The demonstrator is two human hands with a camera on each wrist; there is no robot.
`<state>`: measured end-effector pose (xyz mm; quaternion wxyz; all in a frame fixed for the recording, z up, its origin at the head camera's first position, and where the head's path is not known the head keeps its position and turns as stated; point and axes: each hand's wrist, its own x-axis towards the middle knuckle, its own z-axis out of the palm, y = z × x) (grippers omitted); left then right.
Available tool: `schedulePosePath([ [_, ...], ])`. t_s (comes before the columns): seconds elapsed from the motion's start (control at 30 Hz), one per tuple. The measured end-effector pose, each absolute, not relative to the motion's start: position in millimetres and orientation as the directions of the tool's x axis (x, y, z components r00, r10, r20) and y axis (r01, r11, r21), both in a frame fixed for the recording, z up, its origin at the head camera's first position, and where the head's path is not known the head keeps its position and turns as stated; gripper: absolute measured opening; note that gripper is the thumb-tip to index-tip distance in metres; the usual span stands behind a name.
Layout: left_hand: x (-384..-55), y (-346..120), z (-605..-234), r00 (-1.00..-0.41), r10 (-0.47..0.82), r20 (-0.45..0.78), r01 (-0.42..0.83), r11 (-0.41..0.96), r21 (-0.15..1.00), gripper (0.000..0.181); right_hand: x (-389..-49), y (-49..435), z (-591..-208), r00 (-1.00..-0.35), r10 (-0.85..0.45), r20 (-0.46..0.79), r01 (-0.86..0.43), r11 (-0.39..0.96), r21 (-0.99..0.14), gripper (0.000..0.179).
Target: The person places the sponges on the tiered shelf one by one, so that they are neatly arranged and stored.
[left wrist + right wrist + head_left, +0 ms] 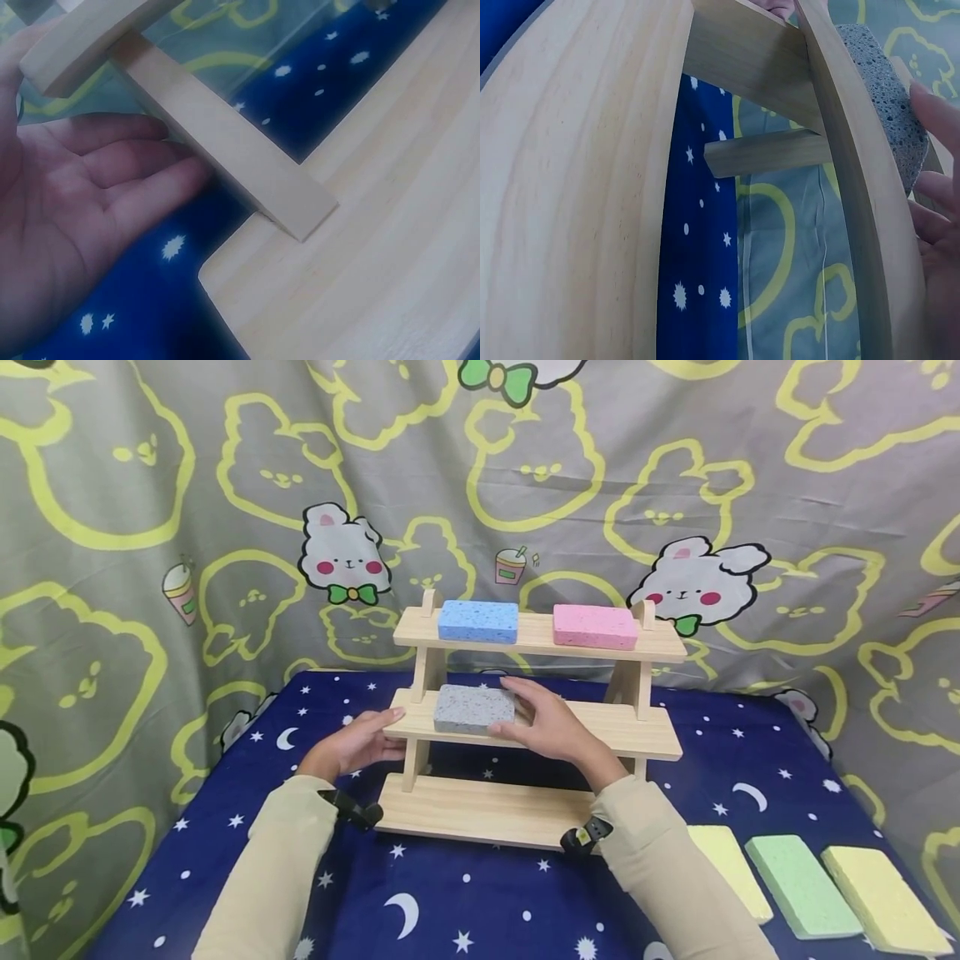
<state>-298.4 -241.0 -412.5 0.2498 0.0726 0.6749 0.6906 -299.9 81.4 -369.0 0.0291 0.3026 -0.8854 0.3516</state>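
A grey speckled sponge block lies on the left part of the middle board of a three-tier wooden shelf. My right hand pinches the right end of the sponge, thumb at the front and fingers at the back. In the right wrist view that hand is at the sponge, beyond the board's edge. My left hand grips the left end of the same board, its thumb on top. Below the board, the left fingers lie against the wooden upright.
On the top board sit a blue sponge and a pink sponge. Two yellow sponges and a green sponge lie at the front right on the dark blue starry cloth. A patterned grey curtain hangs close behind the shelf.
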Motion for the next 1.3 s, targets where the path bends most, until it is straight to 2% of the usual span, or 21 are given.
schedulePosePath([
  [0.37, -299.3, -239.1, -412.7, -0.863, 0.441, -0.245, -0.255, 0.038, 0.966, 0.061, -291.6, 89.4, -369.4, -0.836, -0.456, 0.306, -0.538, 0.566, -0.625, 0.070],
  [0.57, -298.5, -239.8, -411.3, -0.872, 0.428, -0.237, -0.247, 0.034, 0.969, 0.059, -282.2, 104.4, -367.2, -0.867, -0.401, 0.295, -0.489, 0.575, -0.656, 0.062],
  [0.87, -298.3, -241.4, -412.7, -0.866, 0.441, -0.235, -0.244, 0.038, 0.969, 0.062, -269.2, 129.7, -367.8, -0.894, -0.342, 0.288, -0.445, 0.609, -0.657, 0.060],
  [1.3, -298.5, -240.7, -413.5, -0.866, 0.441, -0.236, -0.245, 0.038, 0.969, 0.060, -244.8, 159.3, -375.6, -0.907, -0.231, 0.352, -0.420, 0.545, -0.726, 0.051],
])
